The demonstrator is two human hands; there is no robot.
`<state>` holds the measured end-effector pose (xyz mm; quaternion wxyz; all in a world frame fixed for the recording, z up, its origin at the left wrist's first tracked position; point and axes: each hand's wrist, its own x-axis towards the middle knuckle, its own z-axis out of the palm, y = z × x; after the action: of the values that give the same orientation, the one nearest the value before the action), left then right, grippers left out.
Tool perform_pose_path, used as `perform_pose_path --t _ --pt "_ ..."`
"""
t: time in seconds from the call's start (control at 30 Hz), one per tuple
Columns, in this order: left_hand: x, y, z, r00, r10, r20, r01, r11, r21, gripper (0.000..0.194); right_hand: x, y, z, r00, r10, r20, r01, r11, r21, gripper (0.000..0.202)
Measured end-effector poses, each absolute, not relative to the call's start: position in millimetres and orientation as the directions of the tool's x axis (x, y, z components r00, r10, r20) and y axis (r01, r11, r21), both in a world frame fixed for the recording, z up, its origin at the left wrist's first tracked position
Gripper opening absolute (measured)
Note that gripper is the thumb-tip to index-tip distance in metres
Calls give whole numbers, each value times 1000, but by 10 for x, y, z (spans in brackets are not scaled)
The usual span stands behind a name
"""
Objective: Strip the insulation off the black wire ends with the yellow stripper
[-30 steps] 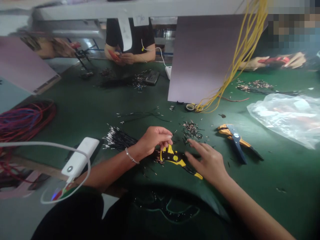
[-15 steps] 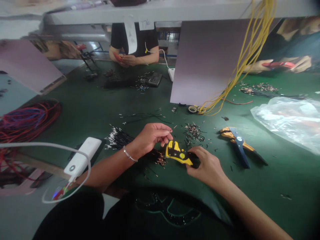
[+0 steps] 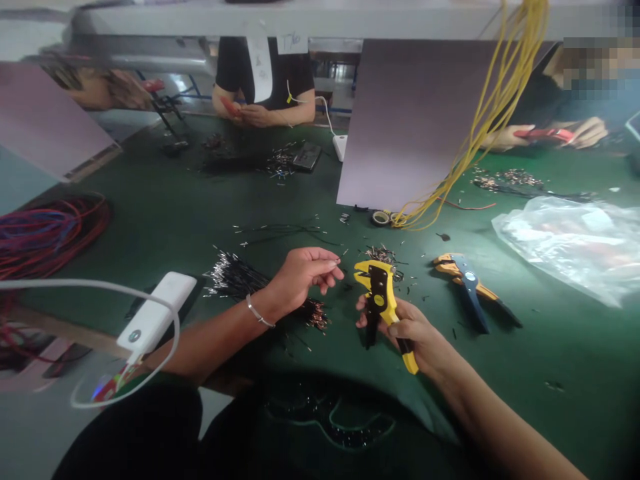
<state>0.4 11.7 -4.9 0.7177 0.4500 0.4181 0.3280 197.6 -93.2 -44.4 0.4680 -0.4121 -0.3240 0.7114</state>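
The green table (image 3: 280, 200) carries the same spread as it does a second ago, and nearly all of it stays put: the clear bag (image 3: 565, 237) on the right, the red and blue wire coil (image 3: 45, 233) on the left, the white box (image 3: 160, 310) near the left forearm.

The black wires (image 3: 245, 273) lie bundled beneath the left wrist, silvery ends pointing away to the left, coppery ends showing just below the hand. The blue stripper (image 3: 470, 280) rests untouched to the right.

The real change is in the yellow stripper (image 3: 381, 297). A second ago it lies on the table with the right hand open above it; half a second later the fingers reach its handles. Now the right hand (image 3: 420, 337) grasps it, and the tool is swung more upright, its head up and its jaws apart, facing the left hand. The handles look spread, so the grip does not seem squeezed.

The left hand (image 3: 303, 277) hardly moves. Its thumb and forefinger are pinched together and seem to hold a thin wire (image 3: 339, 261), too small to make out fully. Tool and wire are near each other but apart; as I judge it, both are in hand for the work, and no cut is under way.

Smallest are the clippings (image 3: 381, 253), scattered behind the tool's head.
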Motion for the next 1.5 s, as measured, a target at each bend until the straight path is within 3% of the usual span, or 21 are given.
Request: perform_pose_path --t 0.23,0.43,0.57,1.17,1.4,1.5 --pt "69 15 -115 476 815 -330 -70 409 910 10 1943 -1008 -513 -42 977 -207 -277 -211 -937 47" --pt "107 -71 -87 503 794 -341 -72 431 900 10 1905 -1050 -519 -43 993 -114 -78 -117 -990 38" --pt "115 -99 -54 511 794 -328 -91 429 899 8 1875 -1043 -486 -18 992 -128 12 -128 -992 35" --pt "166 -184 -43 593 742 -312 -123 467 876 5 1835 -1044 -486 -36 988 -152 -7 -153 -988 16" --pt "146 -179 -59 408 864 -296 -185 395 900 3 1859 -1037 -497 -61 973 -224 -60 -228 -972 38" --pt "165 -227 -108 440 827 -349 -177 461 869 4 1849 -1019 -442 -32 972 -233 -7 -233 -972 31"
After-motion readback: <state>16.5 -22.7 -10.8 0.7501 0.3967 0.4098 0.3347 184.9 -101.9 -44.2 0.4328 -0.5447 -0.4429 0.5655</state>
